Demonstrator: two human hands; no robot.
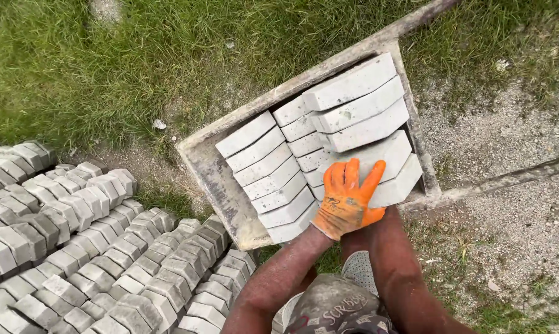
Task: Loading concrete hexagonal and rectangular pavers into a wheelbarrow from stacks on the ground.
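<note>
The left hand [347, 198], in an orange glove, lies with fingers spread flat on the near stack of grey paving blocks [378, 164] at the right end of a worn wooden barrow tray [217, 179]. The right hand is hidden under those blocks beyond its forearm, so I cannot tell its grip. More blocks stand on edge in rows in the tray's left half, and a big heap of pavers [94, 247] lies on the grass [137, 55] to the near left.
</note>
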